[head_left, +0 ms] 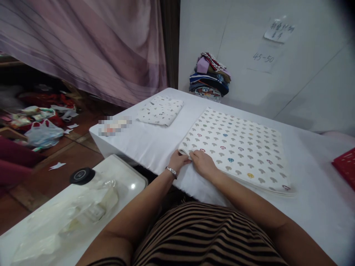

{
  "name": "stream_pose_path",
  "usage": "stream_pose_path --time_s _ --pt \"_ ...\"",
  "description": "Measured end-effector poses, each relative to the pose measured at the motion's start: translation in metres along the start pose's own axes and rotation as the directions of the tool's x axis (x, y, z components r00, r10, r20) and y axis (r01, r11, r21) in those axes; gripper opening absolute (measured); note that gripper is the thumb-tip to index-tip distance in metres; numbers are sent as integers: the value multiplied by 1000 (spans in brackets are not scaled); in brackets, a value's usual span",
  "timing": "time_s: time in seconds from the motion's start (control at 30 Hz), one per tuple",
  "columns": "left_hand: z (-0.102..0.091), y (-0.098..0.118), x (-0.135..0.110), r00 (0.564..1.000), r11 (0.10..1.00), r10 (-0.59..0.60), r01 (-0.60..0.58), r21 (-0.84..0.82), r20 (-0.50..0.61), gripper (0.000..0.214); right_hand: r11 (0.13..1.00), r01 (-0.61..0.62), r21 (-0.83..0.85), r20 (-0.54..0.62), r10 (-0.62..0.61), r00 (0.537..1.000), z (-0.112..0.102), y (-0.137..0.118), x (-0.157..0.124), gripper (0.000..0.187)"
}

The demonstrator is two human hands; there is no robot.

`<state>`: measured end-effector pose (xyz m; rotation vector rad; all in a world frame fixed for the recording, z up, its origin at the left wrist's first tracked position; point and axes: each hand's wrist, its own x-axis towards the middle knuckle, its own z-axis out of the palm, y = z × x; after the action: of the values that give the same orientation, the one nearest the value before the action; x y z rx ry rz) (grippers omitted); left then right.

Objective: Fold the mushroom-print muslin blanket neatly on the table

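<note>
A white cloth printed with mushrooms (235, 147) lies folded in a flat rectangle of several layers on the white-covered table (155, 151). My left hand (177, 162), a bracelet at its wrist, pinches the cloth's near left corner, where the edge curls up. Close beside it, my right hand (203, 164) has its fingers closed on the same corner, its palm against the near edge. The fingertips of both hands almost meet, and the fabric between them is partly hidden. Farther left on the table rests a smaller folded cloth with a tiny print (161, 110).
A stack of folded clothes (209, 77) stands by the wall behind the table. At left, a white sewing-machine-like surface (124, 173) carries a black round object (82, 176) and clear plastic. A red plastic basket (345, 166) is at far right. Bags (44, 133) lie on the floor.
</note>
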<state>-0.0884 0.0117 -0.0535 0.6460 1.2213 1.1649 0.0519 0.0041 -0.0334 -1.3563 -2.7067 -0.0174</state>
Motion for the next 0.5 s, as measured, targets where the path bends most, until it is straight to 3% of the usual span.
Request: stream_pose_path --time_s 0.3,0.5 --pt "0 6 -3 1000 1000 -12 12 6 5 34 1000 -18 -17 -34 17 999 6 -7 -5 35" --pt "1 7 3 995 990 18 -3 143 -101 35 997 -9 -75 -51 6 999 21 -5 -2 35"
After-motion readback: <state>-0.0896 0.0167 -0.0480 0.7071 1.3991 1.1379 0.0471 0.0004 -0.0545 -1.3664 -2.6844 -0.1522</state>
